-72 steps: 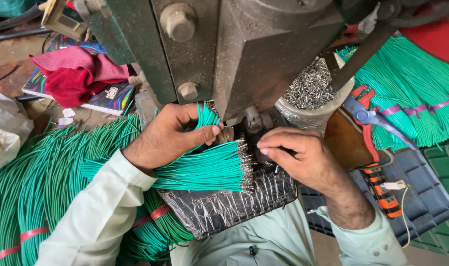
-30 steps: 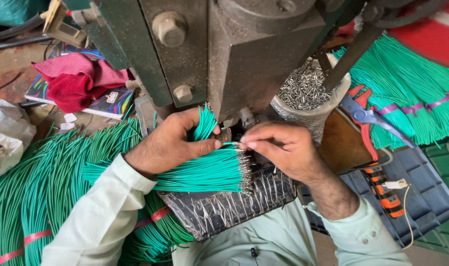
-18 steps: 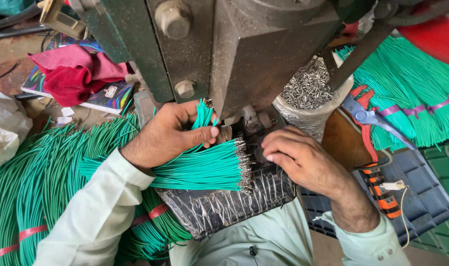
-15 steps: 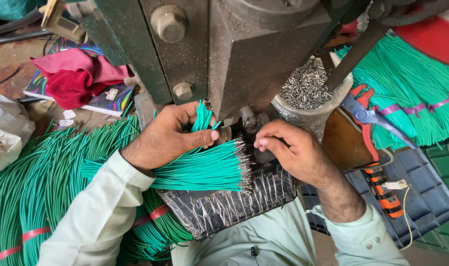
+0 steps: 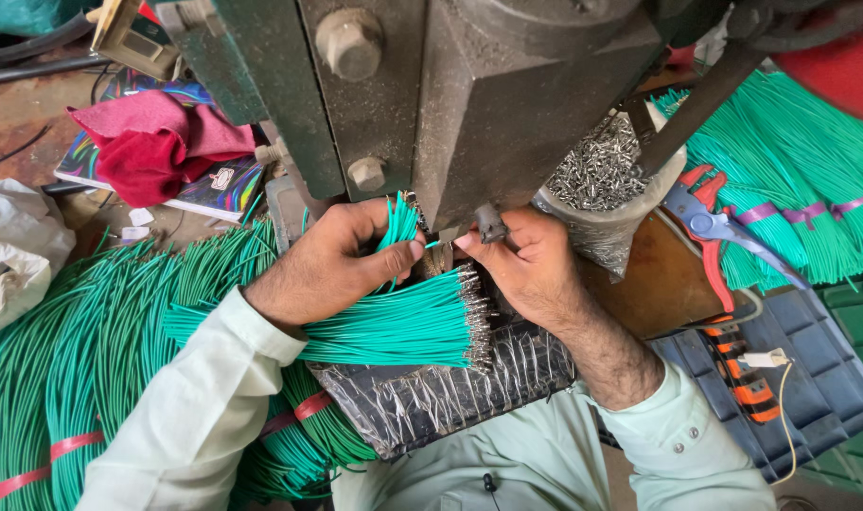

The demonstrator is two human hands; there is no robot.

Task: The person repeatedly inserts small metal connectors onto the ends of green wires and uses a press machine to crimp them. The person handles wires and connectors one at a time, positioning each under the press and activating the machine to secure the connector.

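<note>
Green wires [image 5: 394,326] fan from the gripping left hand [image 5: 332,265]; the right hand [image 5: 531,265], pinching one wire, should feed it straight under the press [image 5: 507,104].

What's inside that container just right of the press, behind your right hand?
The container is heaped with small silvery metal pieces, likely terminals. The press and a dark lever cover part of the heap, and how deep it goes is hidden. The right hand is beside it.

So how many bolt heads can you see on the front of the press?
2. A large bolt head sits high on the machine frame; a smaller bolt head sits lower, just above the left hand. Others may be hidden.
</note>
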